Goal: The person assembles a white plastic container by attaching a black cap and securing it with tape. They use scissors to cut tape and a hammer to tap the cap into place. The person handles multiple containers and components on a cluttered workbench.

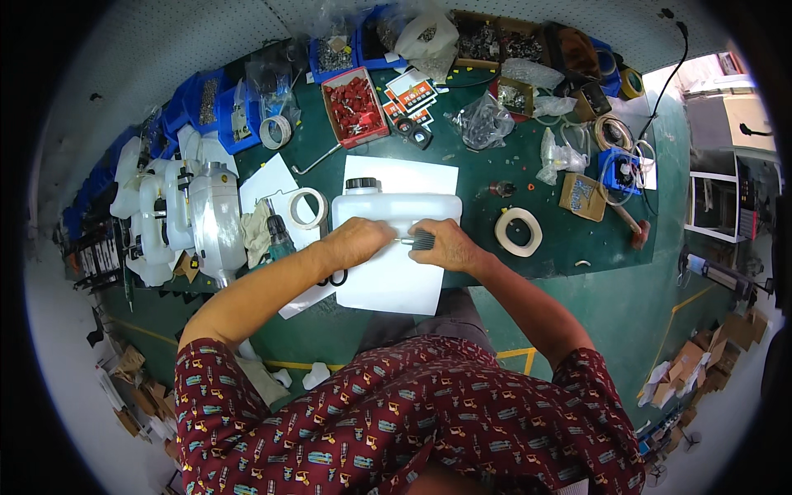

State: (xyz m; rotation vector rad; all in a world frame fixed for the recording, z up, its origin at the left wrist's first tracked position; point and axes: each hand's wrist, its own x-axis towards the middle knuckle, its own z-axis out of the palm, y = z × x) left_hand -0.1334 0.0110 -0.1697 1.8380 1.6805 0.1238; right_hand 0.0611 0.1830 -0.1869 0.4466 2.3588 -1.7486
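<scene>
The left hand (363,239) slants up and right, with its back showing. Its fingers are blurred, so I cannot tell if it grips anything. The right hand (450,245) slants up and left, and its thumb and fingers pinch the grey tool (423,240). The white tank (400,206) is on white paper (388,289), by the 2 hands. Its long side runs left to right, and its black cap (361,184), near the left end, points away from the person. The tool is between the hands, also lying left to right, with its thin metal end pointing left.
</scene>
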